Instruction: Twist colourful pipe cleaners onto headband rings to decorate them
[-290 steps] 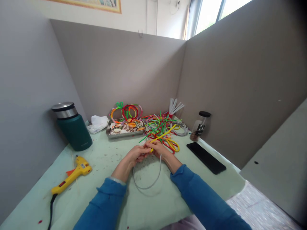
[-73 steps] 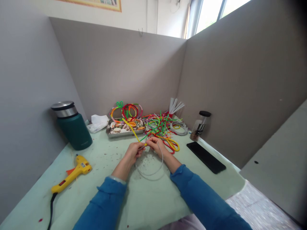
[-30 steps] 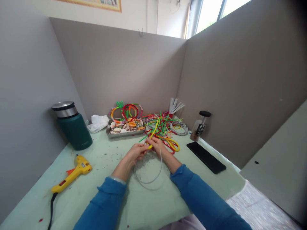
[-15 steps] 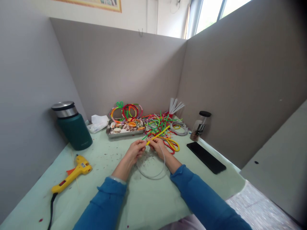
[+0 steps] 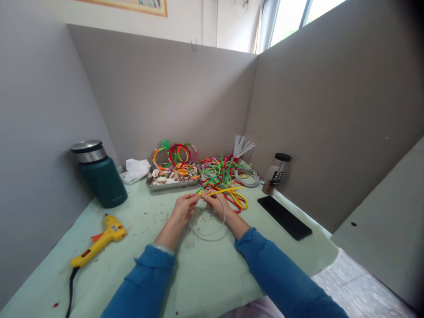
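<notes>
Grey partitions (image 5: 159,88) on left, back and right. Desk (image 5: 205,282) under a pale green cover, dark specks near the middle. Person's blue sleeves (image 5: 142,282) come in from the bottom edge. Teal bottle (image 5: 102,181), steel top, upright at far left. Yellow glue gun (image 5: 99,240) lying in front of it, black cord off the bottom edge. Tangle of coloured strips (image 5: 221,174) at back center; grey coil (image 5: 255,179) at its right side. Metal tray (image 5: 172,187) just left of the tangle, full of shells (image 5: 182,174), coloured rings (image 5: 180,154) standing at its back. Black flat slab (image 5: 285,218) on the right, clear jar (image 5: 276,174) with black lid behind it. Left hand (image 5: 183,208) and right hand (image 5: 217,205) near each other, mid-desk, in front of tray and tangle. Grey hoop (image 5: 208,240) hangs in a loop toward the person, between the hands; left fingers closed in a pinch on it. Right hand also pinched shut, on yellow strip (image 5: 228,191), its long end sticking out rightward past that hand, short bit at the left fingertips. Exact contact there too small to tell. White tissue pack (image 5: 135,172) between bottle and tray. White sticks (image 5: 241,150) fanned upright behind the tangle. Red fleck (image 5: 56,305) at lower left.
</notes>
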A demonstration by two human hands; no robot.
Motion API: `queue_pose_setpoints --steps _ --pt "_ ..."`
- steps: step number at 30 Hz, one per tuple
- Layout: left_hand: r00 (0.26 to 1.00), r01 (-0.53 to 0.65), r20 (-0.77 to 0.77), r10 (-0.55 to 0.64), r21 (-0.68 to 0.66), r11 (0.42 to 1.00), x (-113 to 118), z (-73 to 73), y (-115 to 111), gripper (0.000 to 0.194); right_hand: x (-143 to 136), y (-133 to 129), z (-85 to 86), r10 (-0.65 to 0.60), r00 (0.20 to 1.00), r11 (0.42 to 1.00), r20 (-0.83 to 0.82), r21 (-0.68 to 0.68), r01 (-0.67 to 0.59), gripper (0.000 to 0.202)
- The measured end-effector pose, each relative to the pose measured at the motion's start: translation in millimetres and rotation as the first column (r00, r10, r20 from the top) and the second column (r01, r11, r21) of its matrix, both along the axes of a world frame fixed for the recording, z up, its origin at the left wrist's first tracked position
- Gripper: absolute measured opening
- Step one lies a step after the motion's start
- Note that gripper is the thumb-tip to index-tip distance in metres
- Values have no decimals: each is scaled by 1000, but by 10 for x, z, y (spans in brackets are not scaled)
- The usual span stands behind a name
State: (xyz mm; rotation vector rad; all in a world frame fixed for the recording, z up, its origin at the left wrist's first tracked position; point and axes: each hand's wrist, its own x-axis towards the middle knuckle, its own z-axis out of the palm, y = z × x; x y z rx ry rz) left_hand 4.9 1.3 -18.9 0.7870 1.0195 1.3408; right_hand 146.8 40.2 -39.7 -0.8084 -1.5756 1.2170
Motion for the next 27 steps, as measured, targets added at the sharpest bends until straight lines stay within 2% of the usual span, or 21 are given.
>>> queue_pose_setpoints --steps 4,11,21,27 --pt "995 -76 -63 74 -30 997 2 -16 14 38 3 11 -25 -11 999 999 51 46 9 27" --pt "988 -110 -109 105 -47 993 7 -35 34 40 -9 13 -39 -5 998 997 64 72 1 23" --pt "981 -42 -193 25 -82 996 -9 -77 37 30 -16 -5 -15 34 998 997 55 71 -38 25" --pt "958 -53 -286 29 -77 996 -3 -96 37 25 -24 2 -30 -2 996 995 87 102 -7 22"
